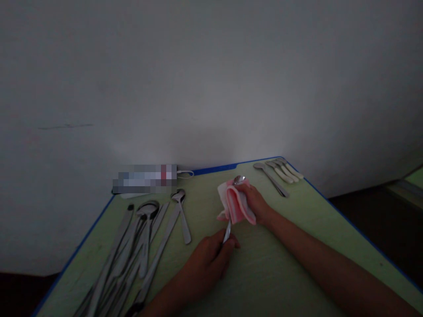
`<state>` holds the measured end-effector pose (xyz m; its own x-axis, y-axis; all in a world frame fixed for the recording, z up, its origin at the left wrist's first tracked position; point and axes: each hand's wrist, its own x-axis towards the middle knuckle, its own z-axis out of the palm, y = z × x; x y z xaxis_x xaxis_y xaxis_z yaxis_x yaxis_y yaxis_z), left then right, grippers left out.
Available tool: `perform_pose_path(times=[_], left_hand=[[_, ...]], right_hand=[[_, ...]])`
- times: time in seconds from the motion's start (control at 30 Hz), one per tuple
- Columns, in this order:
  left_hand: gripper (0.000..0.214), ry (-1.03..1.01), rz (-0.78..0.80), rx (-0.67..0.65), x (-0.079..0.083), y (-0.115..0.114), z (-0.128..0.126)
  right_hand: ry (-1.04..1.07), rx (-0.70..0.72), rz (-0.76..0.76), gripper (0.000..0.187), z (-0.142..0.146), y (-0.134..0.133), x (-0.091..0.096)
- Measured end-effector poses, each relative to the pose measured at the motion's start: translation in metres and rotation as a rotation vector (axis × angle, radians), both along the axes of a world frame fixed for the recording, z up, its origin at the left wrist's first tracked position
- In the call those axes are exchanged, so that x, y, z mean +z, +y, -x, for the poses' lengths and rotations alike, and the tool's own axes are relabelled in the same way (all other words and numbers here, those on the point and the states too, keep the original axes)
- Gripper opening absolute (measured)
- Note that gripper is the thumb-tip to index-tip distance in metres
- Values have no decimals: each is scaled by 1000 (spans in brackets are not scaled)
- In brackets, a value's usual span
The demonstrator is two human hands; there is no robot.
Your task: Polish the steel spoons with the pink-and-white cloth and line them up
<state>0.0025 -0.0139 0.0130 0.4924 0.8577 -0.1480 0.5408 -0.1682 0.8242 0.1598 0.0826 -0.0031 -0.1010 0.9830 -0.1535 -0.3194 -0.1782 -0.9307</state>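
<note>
My left hand (214, 253) is closed round the handle end of a metal spoon (228, 231), which slants up and away over the table. Near its other end, my right hand (256, 202) grips a pink and white cloth (236, 204) wrapped about the upper part of the spoon. The shiny bowl pokes out above the cloth, while the middle of the handle is covered by it. Left of my hands lies a heap of metal cutlery (145, 237), with large round-bowled spoons among the long handles. A smaller spoon (183, 218) rests at the heap's right side.
At the table's back right, a metal spoon (272, 180) lies beside several white-handled spoons (284, 171). A blurred-out device (148, 179) with a white cable (187, 173) stands at the back left. The green table (205, 193) has blue edging and meets a grey wall (211, 88).
</note>
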Motion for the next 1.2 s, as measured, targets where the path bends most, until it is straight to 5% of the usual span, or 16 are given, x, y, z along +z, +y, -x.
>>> perform_pose_path(times=[1.2], left_hand=[[30, -32, 27, 5, -2, 0, 1]], right_hand=[[10, 19, -10, 19, -1, 0, -2]])
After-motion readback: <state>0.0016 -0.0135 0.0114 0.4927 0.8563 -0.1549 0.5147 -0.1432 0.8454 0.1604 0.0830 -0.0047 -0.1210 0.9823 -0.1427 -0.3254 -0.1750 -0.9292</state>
